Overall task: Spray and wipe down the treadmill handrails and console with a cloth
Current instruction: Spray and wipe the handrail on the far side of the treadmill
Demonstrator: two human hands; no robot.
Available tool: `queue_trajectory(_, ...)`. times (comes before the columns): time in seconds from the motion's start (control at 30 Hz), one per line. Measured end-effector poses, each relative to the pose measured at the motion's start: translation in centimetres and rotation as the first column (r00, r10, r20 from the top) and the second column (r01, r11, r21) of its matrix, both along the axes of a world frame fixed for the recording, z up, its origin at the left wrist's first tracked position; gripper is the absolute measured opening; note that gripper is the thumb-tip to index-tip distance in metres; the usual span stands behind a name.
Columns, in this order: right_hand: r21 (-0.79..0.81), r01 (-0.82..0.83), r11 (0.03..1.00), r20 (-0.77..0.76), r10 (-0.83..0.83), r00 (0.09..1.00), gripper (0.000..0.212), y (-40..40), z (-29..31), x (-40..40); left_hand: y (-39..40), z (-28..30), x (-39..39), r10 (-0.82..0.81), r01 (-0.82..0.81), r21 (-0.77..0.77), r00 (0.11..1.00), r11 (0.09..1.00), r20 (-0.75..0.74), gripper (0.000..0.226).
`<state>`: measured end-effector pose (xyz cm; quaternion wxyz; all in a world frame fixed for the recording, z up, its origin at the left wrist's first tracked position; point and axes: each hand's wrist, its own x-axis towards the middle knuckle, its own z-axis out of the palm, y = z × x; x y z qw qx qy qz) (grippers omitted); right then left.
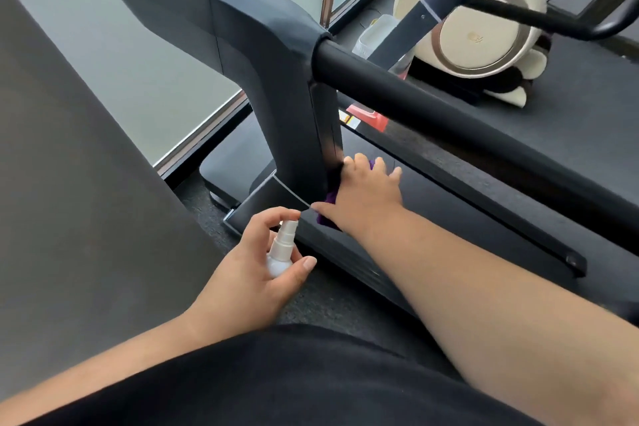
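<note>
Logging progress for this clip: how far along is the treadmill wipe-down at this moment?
Nothing shows plainly as finished; no wet streaks are visible. In hand: the right hand presses a purple cloth against the foot of the treadmill upright, while the left hand holds a small white spray bottle. The black handrail is untouched now; the console is barely in view.

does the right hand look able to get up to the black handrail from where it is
Probably yes: the right hand, pressing a purple cloth against the upright post, has open space above it up to the handrail.

Single head-worn view, steeply downward and forward, close over the treadmill upright [294, 107] and floor.
</note>
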<state>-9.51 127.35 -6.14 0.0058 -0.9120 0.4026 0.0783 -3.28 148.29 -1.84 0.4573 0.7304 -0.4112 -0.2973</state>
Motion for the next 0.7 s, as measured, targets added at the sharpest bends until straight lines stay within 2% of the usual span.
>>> queue_trajectory(0.17,0.026,0.013,1.0,0.032,-0.014,0.999,0.057,-0.3,0.5,-2.5,-1.5,-0.2,-1.8,-0.073,0.074,-0.016,0.997,0.997,0.032,0.06)
queue_trajectory(0.4,-0.075,0.075,0.994,0.017,-0.074,0.997,0.062,0.2,1.1,-10.1,-4.3,0.4,-5.6,-0.244,0.246,-0.032,0.968,0.969,0.057,0.054)
queue_trajectory(0.7,-0.176,0.241,0.954,-0.015,-0.247,0.969,0.053,-0.5,3.1,-23.8,-5.8,1.1,-9.5,-0.365,0.365,-0.037,0.931,0.93,0.014,0.058)
